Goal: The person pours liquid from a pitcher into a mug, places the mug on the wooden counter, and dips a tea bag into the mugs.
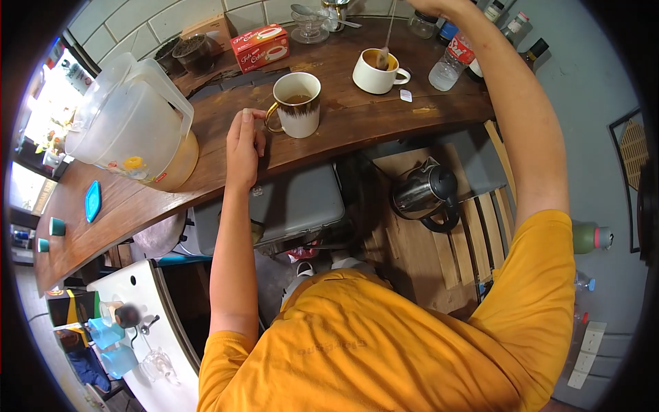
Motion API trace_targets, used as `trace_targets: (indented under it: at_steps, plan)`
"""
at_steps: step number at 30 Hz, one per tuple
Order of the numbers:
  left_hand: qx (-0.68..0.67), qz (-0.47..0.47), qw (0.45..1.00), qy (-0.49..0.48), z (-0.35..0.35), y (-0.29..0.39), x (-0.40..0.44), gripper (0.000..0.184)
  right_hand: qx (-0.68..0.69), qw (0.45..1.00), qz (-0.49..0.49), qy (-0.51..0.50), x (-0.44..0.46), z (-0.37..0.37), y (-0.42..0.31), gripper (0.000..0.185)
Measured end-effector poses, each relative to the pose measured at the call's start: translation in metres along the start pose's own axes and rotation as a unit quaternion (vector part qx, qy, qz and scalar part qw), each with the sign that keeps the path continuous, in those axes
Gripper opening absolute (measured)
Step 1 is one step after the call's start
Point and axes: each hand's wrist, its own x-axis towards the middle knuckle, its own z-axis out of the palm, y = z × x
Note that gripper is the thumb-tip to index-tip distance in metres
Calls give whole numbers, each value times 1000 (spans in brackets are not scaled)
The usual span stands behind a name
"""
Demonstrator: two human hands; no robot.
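Note:
My left hand [245,145] lies at the table's front edge, fingers loosely bent. Its index finger reaches to the gold handle of a tall white and gold mug [299,122], at or against it; a grip around the handle does not show. Brown liquid stands in this mug. At the top edge my right hand [439,5] is partly cut off, its fingertips out of view. From it a thin-handled spoon [383,58] hangs down into a wide white cup [374,81] with a yellowish inside. A tea bag tag [406,96] lies beside that cup.
A red tea box [260,48] and a glass dish [310,31] stand behind. At left is a large plastic pitcher [130,130]; at right, a water bottle [449,65] among other bottles. Below the wooden table [371,113], an electric kettle [425,192] sits on a slatted wooden surface.

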Motion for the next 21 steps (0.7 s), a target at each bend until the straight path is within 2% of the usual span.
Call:
trace_targets:
  at_steps: [1, 2, 4, 8, 9, 10, 12, 13, 15, 16, 18, 19, 21]
  plan:
    - [-2, 11, 1000, 7, 1, 1, 0, 39, 16, 999, -11, 45, 2, -3, 0, 39]
    - [-5, 21, 1000, 13, 2, 1, -1, 40, 16, 999, -11, 44, 2, -1, 0, 39]
    - [-1, 21, 1000, 16, 4, 3, -2, 40, -11, 999, 7, -31, -3, 11, -1, 39]
    - [1, 22, 1000, 13, 2, 1, -1, 40, -47, 999, -5, -26, -22, 12, -8, 41]
    - [-1, 22, 1000, 15, 2, 0, -1, 40, 28, 999, 35, 5, -25, 13, -11, 38]
    - [1, 23, 1000, 12, 1, 0, -1, 40, 27, 999, 34, 5, -23, 16, -9, 38]
    - [4, 24, 1000, 8, 1, 1, -2, 40, -103, 992, -40, -62, -20, 20, -2, 36]
    - [4, 23, 1000, 12, 1, 1, -2, 40, -103, 992, -39, -61, -17, 21, 2, 36]
    - [0, 20, 1000, 16, 2, -1, -1, 39, -7, 994, -42, 96, -11, 24, 9, 37]
    - [-2, 20, 1000, 13, 2, -1, -1, 39, -8, 994, -44, 95, -15, 20, 5, 37]
    - [-3, 19, 1000, 7, 2, 0, -1, 39, -38, 999, -32, 19, -25, 13, -2, 37]
    - [-4, 21, 1000, 15, 4, 2, -3, 39, -38, 999, -30, 20, -22, 14, 0, 37]
    - [-7, 24, 999, 21, 6, 3, -2, 39, 23, 994, -38, 95, -14, 16, 2, 35]
